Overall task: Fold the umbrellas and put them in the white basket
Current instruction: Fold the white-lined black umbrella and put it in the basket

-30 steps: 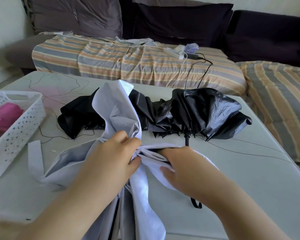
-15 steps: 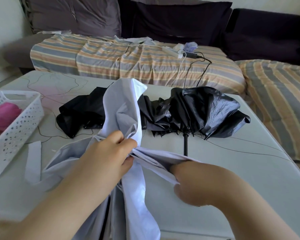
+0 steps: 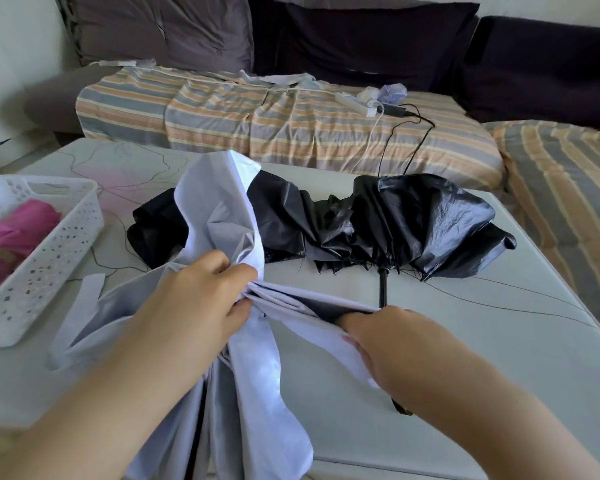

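Observation:
A pale lilac umbrella lies half collapsed on the table in front of me, its cloth loose and bunched. My left hand grips the gathered cloth at the middle. My right hand pinches one panel and holds it stretched out to the right. Behind it lies a black umbrella, half open, with its shaft pointing toward me. The white basket stands at the left edge and holds a folded pink umbrella.
The work surface is a pale table with thin line patterns. A striped sofa with dark cushions runs behind it, carrying a white power strip and cables. A second striped cushion lies at the right.
My right hand slid right along the lilac panel, drawing it taut away from my left hand. My left hand kept its grip at the bunched middle.

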Motion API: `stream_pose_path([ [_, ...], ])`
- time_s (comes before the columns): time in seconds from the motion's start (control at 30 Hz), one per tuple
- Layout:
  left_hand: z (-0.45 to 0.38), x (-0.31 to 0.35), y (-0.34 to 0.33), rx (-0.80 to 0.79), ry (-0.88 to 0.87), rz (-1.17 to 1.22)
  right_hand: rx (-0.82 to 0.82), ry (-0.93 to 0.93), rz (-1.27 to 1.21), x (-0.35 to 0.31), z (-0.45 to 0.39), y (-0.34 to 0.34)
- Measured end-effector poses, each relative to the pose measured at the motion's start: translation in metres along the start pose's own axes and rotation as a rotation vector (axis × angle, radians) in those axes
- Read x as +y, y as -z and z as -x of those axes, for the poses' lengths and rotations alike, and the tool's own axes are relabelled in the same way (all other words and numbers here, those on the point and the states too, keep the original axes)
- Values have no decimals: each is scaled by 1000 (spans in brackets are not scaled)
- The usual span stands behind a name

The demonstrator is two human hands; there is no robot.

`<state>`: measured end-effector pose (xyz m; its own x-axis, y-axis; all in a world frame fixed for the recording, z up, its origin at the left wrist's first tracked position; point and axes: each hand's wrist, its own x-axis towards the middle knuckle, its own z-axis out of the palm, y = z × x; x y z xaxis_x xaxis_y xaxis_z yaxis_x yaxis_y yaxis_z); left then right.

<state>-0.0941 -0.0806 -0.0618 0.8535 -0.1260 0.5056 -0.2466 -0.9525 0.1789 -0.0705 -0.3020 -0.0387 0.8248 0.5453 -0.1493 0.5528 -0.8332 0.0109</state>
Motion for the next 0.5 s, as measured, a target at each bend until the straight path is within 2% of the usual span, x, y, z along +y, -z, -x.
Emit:
stream_pose_path([
  [0.1,1,1,0,-3,-2,26,-67,-6,-42,5,-1,2],
  [0.23,0,4,-1,-29,-6,4,-59,-6,-52,5,6,5],
  [0.37,-2,0,4,-62,75,10,66,79,72,5,13,27],
  [0.5,-1,-1,7,-57,83,46,227,258,-55,27,7,26],
])
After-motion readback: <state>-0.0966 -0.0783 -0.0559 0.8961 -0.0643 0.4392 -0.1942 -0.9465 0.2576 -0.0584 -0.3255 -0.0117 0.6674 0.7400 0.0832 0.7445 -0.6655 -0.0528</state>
